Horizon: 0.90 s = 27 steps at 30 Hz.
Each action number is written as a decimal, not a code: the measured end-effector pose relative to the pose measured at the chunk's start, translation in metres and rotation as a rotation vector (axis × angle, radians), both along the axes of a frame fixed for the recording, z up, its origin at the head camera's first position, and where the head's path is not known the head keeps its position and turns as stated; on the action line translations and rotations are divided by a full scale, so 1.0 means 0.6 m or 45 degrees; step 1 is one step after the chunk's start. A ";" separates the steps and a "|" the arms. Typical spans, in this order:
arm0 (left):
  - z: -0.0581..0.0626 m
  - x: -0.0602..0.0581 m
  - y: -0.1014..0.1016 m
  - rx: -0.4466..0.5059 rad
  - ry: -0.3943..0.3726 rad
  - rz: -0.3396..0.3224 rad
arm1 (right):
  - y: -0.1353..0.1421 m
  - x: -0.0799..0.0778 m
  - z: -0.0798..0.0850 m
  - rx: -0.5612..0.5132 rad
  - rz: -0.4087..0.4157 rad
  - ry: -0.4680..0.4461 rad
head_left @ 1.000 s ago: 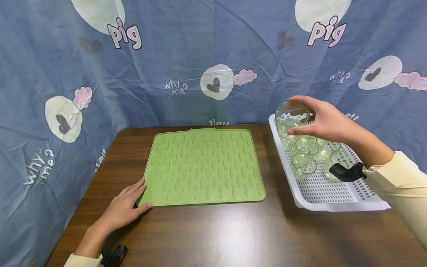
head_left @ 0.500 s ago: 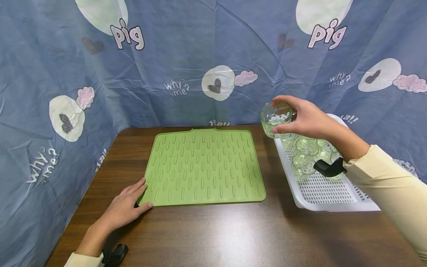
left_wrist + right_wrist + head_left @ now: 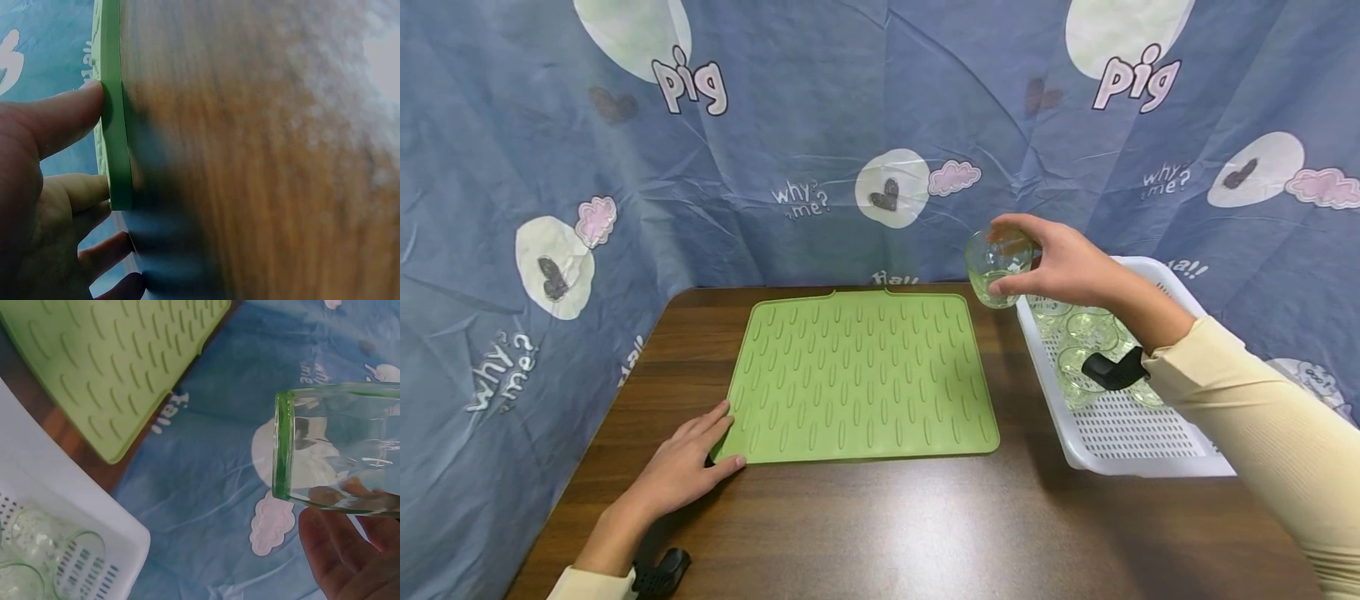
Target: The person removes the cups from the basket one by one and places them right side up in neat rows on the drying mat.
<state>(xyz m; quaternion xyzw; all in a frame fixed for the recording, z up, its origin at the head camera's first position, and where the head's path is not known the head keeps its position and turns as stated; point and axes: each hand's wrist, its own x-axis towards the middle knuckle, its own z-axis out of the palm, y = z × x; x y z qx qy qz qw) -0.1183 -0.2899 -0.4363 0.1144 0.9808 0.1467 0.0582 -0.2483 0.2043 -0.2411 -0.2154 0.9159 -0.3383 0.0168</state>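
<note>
My right hand (image 3: 1060, 260) grips a clear, green-tinted drinking glass (image 3: 997, 268), thumb on the near side and fingers round the far side. The glass is raised between the basket and the mat's back right corner. In the right wrist view its thick green base (image 3: 284, 445) faces left. A green ridged mat (image 3: 865, 375) lies flat on the table. My left hand (image 3: 681, 467) rests at the mat's front left corner, fingers extended, with thumb and fingertips touching its edge (image 3: 114, 125).
A white perforated basket (image 3: 1138, 462) stands at the right, holding several similar glasses (image 3: 1090, 332), partly hidden under my right forearm. The brown wooden table (image 3: 850, 525) runs back to a blue patterned cloth (image 3: 820, 108) that hangs behind and at the left.
My right hand has carried the glass leftward from above the basket, past its left rim toward the mat. The left hand stays at the mat's corner.
</note>
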 end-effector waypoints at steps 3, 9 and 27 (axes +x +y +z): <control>0.000 0.003 0.001 0.007 -0.005 0.005 | -0.004 0.000 -0.005 0.005 0.015 -0.006; 0.000 0.005 0.002 0.019 -0.015 0.014 | -0.014 -0.003 -0.013 0.044 0.005 0.044; -0.007 0.001 0.000 0.023 0.001 0.007 | -0.091 -0.023 -0.039 -0.029 0.069 0.015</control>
